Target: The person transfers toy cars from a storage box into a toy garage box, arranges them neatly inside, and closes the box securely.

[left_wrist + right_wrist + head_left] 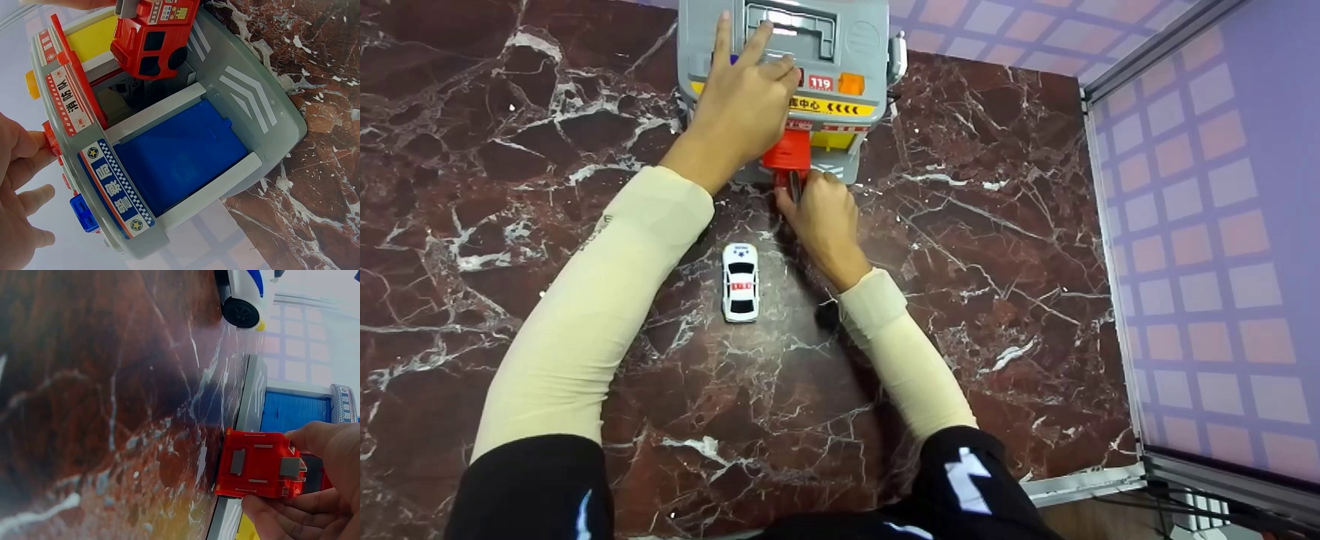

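A grey toy rescue station (874, 45) stands at the back of the table. My left hand (750, 97) lies over its top, fingers spread, with one fingertip at a red button (50, 139) in the left wrist view. My right hand (829, 217) pinches a small red toy fire truck (253, 464) by its sides, at the mouth of the middle bay. Above that bay a red door (79, 73) is raised. The bay beside it has a lowered blue door (180, 157). A white toy car (741, 285) rests on the table nearer my body.
Blue button (84, 212) and orange button (851, 83) flank the red one. A yellow door (93, 39) belongs to the other outer bay. The dark red marble-patterned table (1005, 247) meets a checked, metal-framed panel (1200, 225) on the right.
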{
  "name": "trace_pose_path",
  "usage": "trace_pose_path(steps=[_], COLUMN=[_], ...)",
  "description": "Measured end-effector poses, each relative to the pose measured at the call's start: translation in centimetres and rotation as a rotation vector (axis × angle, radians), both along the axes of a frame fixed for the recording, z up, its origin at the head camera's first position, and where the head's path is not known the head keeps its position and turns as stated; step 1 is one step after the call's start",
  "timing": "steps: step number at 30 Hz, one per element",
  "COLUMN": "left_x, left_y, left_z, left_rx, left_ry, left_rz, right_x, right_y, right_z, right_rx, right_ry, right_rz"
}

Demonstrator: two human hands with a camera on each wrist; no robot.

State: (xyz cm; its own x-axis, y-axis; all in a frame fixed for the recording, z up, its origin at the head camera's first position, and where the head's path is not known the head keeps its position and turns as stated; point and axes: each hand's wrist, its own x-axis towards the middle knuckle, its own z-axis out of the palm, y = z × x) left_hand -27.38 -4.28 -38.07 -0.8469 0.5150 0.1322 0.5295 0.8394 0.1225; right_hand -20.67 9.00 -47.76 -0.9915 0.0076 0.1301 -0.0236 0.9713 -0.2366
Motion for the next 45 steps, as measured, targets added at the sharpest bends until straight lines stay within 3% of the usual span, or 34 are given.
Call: trace_pose_path(steps=[5,15,45], left_x=[0.03,0.03,0.11], left_y=[0.03,0.0,0.15], left_z=[0.01,-0.1,0.05], left_rx=[0.0,0.02,-0.005], left_ry=[0.007,0.021,0.018], left_rz=[-0.002,-0.001,0.004], right_x=[-0.14,0.02,0.47], right_y=[-0.11,-0.15,-0.31], right_z=[0.04,-0.36,-0.31], right_rx=[0.005,-0.011,-0.009], right_ry=[-0.011,0.058,0.069], right_rz=[0.0,0.008,0.02])
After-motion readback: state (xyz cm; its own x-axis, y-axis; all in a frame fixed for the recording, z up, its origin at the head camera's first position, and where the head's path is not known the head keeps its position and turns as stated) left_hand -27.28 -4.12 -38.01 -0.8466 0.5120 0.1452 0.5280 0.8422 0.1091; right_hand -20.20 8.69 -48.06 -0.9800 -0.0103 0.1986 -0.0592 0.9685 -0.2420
